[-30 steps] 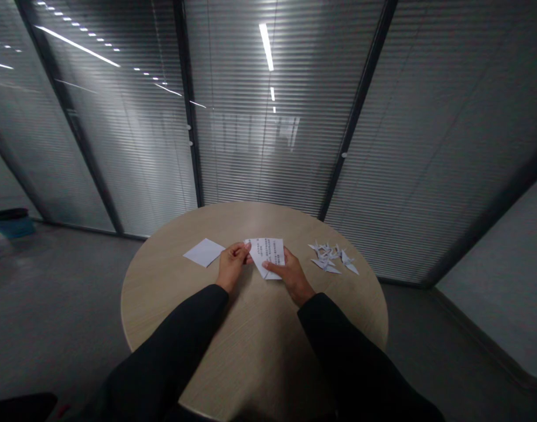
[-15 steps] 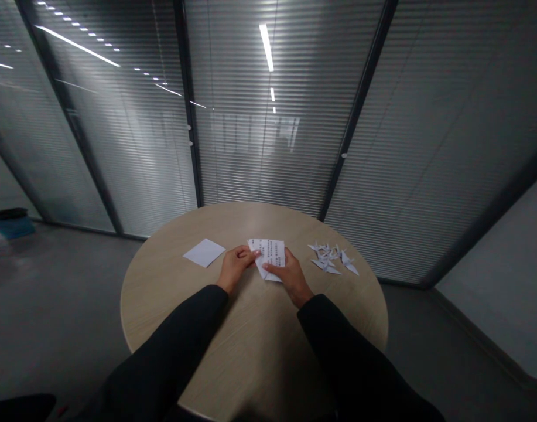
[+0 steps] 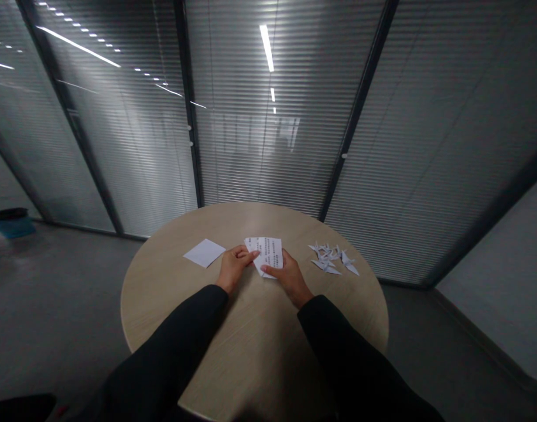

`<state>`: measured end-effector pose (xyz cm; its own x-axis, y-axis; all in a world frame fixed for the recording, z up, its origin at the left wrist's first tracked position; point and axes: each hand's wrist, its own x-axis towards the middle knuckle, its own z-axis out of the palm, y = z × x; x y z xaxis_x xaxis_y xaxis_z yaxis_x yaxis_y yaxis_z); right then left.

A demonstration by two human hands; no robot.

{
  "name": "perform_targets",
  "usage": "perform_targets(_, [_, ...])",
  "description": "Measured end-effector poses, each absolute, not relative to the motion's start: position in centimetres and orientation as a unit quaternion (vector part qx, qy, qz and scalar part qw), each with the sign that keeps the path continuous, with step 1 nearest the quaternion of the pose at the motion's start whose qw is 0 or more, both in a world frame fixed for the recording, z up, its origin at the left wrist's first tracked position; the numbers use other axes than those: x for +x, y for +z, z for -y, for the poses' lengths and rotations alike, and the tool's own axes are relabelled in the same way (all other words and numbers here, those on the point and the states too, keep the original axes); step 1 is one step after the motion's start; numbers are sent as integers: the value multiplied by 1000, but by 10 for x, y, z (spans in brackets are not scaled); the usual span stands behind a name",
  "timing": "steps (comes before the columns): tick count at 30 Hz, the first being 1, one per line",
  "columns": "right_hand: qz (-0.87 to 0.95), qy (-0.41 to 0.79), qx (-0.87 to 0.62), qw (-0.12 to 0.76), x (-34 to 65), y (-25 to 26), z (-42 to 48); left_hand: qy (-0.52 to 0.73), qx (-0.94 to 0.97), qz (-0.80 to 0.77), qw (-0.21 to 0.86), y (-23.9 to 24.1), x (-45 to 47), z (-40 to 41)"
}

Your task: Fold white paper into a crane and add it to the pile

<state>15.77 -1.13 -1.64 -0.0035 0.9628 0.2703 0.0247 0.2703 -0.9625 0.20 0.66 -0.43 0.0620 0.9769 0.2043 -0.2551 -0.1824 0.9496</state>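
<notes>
The **printed white sheet** point(image 3: 268, 252) sits just past the fingertips of the **left hand** point(image 3: 233, 268) and under the fingers of the **right hand** point(image 3: 290, 271), on a **round wood-grain table** point(image 3: 250, 334). Its columns of small dark characters are too tiny to read. The lower part may be folded, though this view is too small to be sure.

The left hand's **fingers** point(image 3: 244, 252) are loosely curved, with the index stretched out to meet the sheet's left edge. Whether the thumb pinches from beneath, I cannot tell. The right hand is narrower and firmer, its fingers lying over the lower edge and its thumb rising along the right side. The sheet seems held there, which would explain why it stays angled and lifted slightly off the tabletop rather than lying flat. With a hand at either side, it is steadied from two directions.

Left of the left hand's fingers lies a **blank white paper square** point(image 3: 204, 252), set apart and turned on its corner. To the right of the right hand's fingers, well clear of the working space, sits a **cluster of white origami cranes** point(image 3: 327, 257), some overlapping. Both **black sleeves** point(image 3: 171, 346) reach in from the near edge of the table, leaving the space between the forearms open — the hands work close together at its far end.
</notes>
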Motion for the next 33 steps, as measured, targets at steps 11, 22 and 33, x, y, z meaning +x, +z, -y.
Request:
perform_targets(11, [522,501,-426,543,158,-15,16,592,475,-368,537,-3,3,-7])
perform_targets(22, [496,479,-433,581,159,-15,18,501,550,-366,559,-3,4,-4])
perform_targets(33, [527,480,-450,537,161,-25,9,456,677,-444,370,0,-7,-5])
